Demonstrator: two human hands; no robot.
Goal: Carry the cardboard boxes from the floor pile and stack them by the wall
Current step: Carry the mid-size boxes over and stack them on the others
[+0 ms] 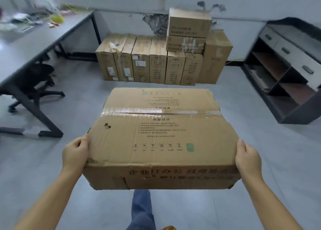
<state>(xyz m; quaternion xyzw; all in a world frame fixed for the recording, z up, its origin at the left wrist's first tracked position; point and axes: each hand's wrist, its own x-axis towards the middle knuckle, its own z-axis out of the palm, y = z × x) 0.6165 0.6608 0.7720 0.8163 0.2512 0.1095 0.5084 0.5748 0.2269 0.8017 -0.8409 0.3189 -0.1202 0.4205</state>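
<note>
I hold a large cardboard box out in front of me, clear of the floor, one palm against each short end. My left hand presses the left end with the thumb hooked over the top edge; my right hand does the same on the right end. The fingers of both run down the sides, out of sight, so each grip is a clamp on the box between my two palms.

The top flaps are sealed with clear tape across the middle. Chinese print covers the lid — a heading that reads 重要提示, numbered lines too small to read, a row of handling symbols and a small green mark. The near face carries large characters, 企业IT办公, the rest blurred. The box is closed; what it holds cannot be seen.

Ahead, against the wall, a row of upright boxes stands side by side, and two flatter boxes lie stacked on top of the row's right part. A table stands left with an office chair under it — a shelf unit stands right.
</note>
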